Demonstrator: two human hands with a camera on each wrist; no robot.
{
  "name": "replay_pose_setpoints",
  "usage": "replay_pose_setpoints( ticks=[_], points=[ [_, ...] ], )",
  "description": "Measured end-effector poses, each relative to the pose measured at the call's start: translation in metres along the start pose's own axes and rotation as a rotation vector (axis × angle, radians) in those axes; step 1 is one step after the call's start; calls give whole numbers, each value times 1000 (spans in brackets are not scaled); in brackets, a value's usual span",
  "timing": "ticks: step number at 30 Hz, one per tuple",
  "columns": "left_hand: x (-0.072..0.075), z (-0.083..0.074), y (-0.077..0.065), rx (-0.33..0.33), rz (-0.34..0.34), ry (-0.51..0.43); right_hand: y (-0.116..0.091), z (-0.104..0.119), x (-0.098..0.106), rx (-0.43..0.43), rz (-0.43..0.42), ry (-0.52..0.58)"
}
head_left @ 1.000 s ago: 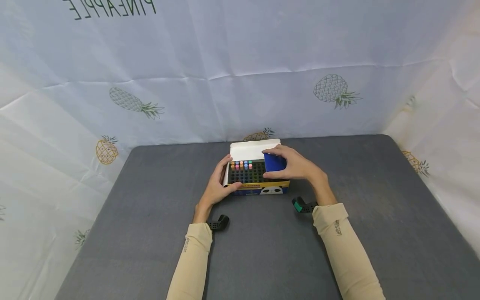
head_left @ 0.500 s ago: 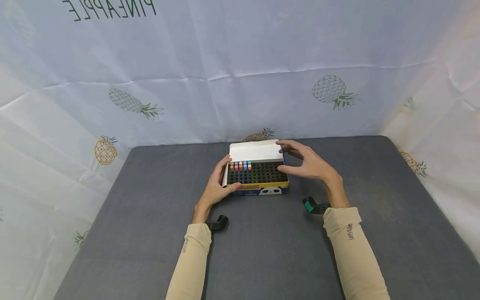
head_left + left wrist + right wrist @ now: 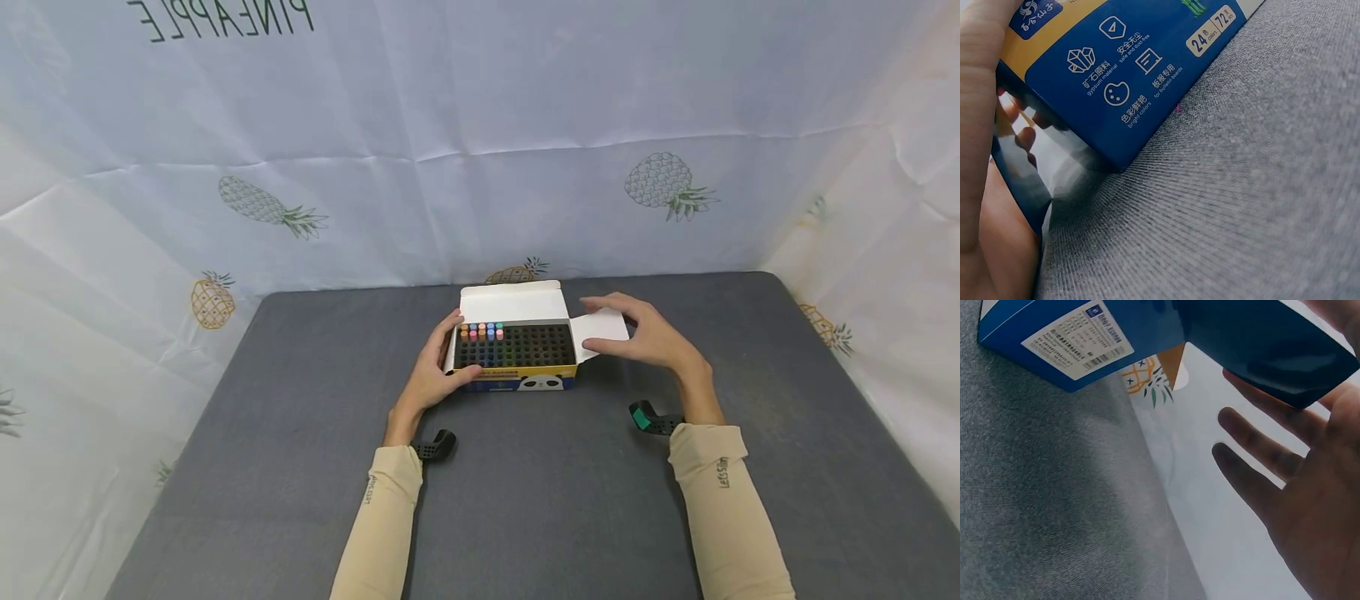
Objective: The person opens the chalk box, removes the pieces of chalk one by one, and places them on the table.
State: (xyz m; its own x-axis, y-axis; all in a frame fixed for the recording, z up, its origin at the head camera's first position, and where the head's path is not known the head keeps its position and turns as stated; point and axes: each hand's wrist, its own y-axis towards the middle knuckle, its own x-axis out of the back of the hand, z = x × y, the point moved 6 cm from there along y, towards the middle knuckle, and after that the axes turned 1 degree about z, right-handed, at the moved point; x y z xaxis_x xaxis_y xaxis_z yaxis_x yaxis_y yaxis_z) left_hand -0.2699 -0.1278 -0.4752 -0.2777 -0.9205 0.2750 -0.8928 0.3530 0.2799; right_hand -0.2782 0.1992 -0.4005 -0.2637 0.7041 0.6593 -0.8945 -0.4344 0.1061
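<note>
The left hand point(image 3: 432, 375) pinches the box point(image 3: 495, 384); the right hand point(image 3: 654, 337), fingers point(image 3: 1259, 441) spread at the right flap point(image 3: 606, 325), could drag everything askew if that pinch slackens.

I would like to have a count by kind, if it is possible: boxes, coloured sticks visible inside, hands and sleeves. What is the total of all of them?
Box: 1
Coloured sticks: 10, in two rows of five
Hands: 2, left hand and right hand
Sleeves: 2
Total: 15
</note>
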Motion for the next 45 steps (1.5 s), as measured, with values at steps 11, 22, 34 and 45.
replay_pose_setpoints(
  ticks=[11,22,34,45],
  points=[
    [-2,1,0,-5,0,-11,-4,-6,1,18,-27,-138],
    [-2,-35,-4,27,16,-26,-2,21,-15,25,139,-195],
    [-2,-6,1,19,5,-25,2,56,-33,-73,250,-333],
    [-2,-2,2,19,4,-23,26,57,-50,111,-108,29]
  ],
)
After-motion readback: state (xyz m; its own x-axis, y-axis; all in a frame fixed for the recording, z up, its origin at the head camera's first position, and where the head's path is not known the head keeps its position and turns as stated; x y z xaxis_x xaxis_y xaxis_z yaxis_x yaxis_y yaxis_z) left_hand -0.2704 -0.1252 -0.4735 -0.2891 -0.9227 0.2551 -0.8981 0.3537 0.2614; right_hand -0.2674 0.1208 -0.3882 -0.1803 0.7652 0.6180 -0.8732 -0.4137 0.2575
